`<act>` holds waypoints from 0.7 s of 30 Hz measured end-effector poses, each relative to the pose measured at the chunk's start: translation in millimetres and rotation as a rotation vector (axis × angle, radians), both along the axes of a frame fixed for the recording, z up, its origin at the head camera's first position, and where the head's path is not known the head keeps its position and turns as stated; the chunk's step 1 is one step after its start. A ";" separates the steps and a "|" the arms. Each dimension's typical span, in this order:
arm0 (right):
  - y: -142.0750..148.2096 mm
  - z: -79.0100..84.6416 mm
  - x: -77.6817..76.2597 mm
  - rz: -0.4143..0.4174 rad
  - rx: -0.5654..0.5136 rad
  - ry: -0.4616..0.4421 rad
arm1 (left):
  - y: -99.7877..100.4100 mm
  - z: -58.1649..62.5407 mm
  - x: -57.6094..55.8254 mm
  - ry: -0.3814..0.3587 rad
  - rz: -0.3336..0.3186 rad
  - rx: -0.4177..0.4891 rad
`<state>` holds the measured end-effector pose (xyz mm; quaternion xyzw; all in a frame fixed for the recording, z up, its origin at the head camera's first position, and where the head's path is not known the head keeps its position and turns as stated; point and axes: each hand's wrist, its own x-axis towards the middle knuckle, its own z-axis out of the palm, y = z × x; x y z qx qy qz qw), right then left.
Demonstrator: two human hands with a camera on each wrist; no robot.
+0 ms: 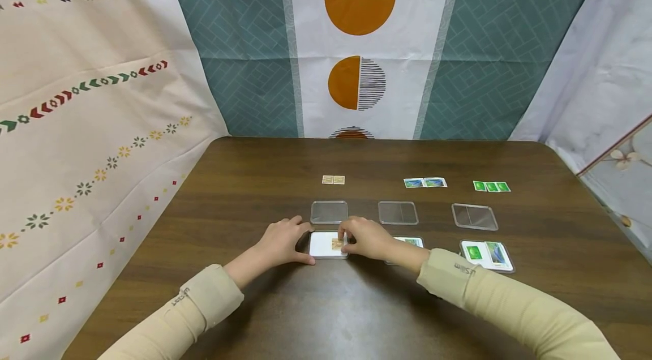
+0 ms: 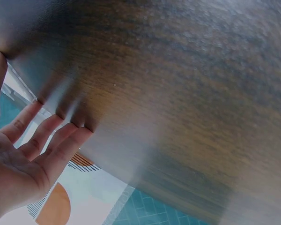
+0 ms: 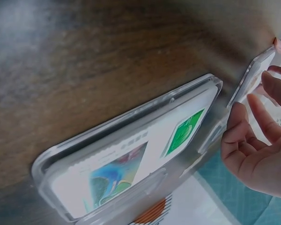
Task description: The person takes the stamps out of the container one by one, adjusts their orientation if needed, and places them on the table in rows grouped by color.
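Note:
A flat clear case with a white insert (image 1: 321, 244) lies before me, its clear lid (image 1: 329, 213) just beyond. My left hand (image 1: 285, 243) spans the case's left end, thumb at the near corner, fingers at the far one. In the left wrist view its fingers (image 2: 61, 140) are spread and fairly straight. My right hand (image 1: 370, 237) reaches over the case's right end. Its thumb and index finger pinch a small tan stamp (image 1: 337, 244) at the insert. The right wrist view shows the other fingers (image 3: 239, 136) curled.
Right of the case, one case (image 1: 410, 241) lies partly behind my right forearm; another (image 1: 487, 256) holds a green and a blue stamp. Lids (image 1: 398, 213) (image 1: 474, 217) lie behind them. Farther back are tan stamps (image 1: 333, 180), blue stamps (image 1: 425, 183) and green stamps (image 1: 491, 186).

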<state>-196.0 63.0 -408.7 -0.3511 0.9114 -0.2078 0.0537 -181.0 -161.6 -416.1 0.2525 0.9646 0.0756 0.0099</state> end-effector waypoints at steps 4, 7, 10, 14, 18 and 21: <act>-3.0 -1.4 0.5 -0.015 0.008 0.002 | 0.3 -0.1 0.3 -0.002 0.001 -0.005; -4.1 -2.0 0.4 -0.026 0.008 0.001 | 0.3 -0.3 0.2 -0.002 0.001 -0.009; -4.6 -2.1 0.7 -0.026 0.003 0.008 | 0.2 -0.5 0.1 -0.003 0.001 -0.007; -5.0 -1.9 1.5 -0.028 -0.005 0.011 | -0.1 -0.9 0.2 0.002 0.001 -0.007; -5.5 -3.0 1.2 -0.040 -0.014 0.016 | -0.2 -0.8 0.0 0.003 -0.002 -0.009; -6.2 -4.0 0.8 -0.048 -0.027 0.029 | -0.1 0.2 -0.3 0.000 -0.002 -0.008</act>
